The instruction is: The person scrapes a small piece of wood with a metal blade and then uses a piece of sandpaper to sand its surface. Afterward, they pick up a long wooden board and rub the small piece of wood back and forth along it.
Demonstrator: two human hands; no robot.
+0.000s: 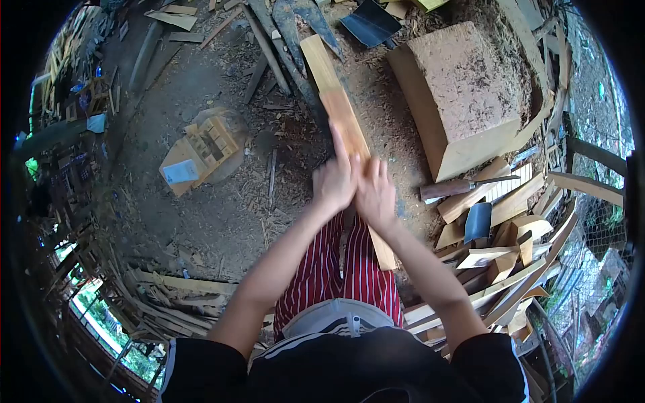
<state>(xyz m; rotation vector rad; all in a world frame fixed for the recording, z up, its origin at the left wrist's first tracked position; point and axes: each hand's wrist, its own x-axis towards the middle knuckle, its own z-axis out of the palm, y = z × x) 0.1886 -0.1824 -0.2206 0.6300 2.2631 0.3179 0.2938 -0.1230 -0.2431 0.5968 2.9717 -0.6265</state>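
A long, narrow wooden board (346, 117) runs from the upper middle down between my forearms to my right thigh. My left hand (334, 183) is closed at the board's left edge, with one finger stretched up along it. Beside it, my right hand (376, 195) is closed over the board with curled fingers. The two hands touch at the thumbs. Whether anything small lies under the fingers is hidden. The far part of the board looks paler than the smooth, reddish middle.
A large wooden block (463, 94) covered in chips stands at the right. Near it lie a wooden-handled blade (447, 190) and stacked wood offcuts (497, 255). A dark metal scoop-like piece (369, 23) is at the top. A small wooden assembly (201, 151) sits on the ground at left.
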